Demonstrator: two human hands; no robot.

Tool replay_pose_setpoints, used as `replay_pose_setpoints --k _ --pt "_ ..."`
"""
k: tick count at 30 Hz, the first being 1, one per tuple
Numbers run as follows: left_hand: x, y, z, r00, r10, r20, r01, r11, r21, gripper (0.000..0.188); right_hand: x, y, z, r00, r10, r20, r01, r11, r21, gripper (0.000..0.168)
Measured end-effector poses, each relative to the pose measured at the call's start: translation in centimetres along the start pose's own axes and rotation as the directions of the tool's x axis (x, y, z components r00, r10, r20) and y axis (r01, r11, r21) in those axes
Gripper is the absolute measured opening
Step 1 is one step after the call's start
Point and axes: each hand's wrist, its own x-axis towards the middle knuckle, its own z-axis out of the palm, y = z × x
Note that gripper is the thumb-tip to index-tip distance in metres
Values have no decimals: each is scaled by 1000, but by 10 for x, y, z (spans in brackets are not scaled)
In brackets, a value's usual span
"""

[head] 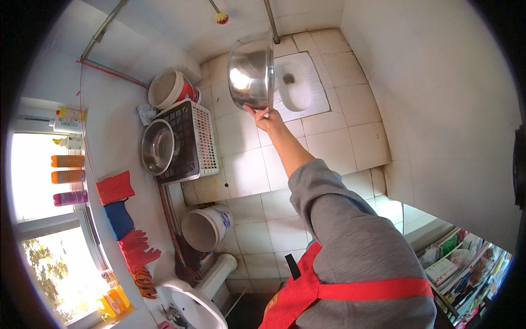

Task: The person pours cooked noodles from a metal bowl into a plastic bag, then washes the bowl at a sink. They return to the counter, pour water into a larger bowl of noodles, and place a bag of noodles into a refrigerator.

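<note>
My right hand (265,117) grips the rim of a shiny stainless steel basin (248,70), with some fingers spread against its outside. The basin is tipped on its side, its mouth turned towards the white squat toilet (302,100) in the tiled floor. Its inside is hidden from me, and I cannot tell whether anything runs out of it. The grey-sleeved right arm stretches out at full reach over the floor step. My left hand is out of view.
At left, a second metal basin (158,147) sits on a plastic crate (207,140), beside a bucket (164,90). Another white bucket (201,230) stands below the raised floor's edge, near a pedestal washbasin (189,306). Red gloves (135,251) hang by the window. A pipe (272,20) stands behind the basin.
</note>
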Motion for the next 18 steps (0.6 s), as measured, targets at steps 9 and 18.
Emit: replay_pose_setpoints --k 9,18 --pt "7 -9 -11 1000 1 -8 -1 1000 -13 64 14 61 63 891 163 423 -192 981 28 48" --pt "6 -68 -70 997 75 -23 -78 985 -157 63 -36 157 62 899 321 299 -241 930 -276 39"
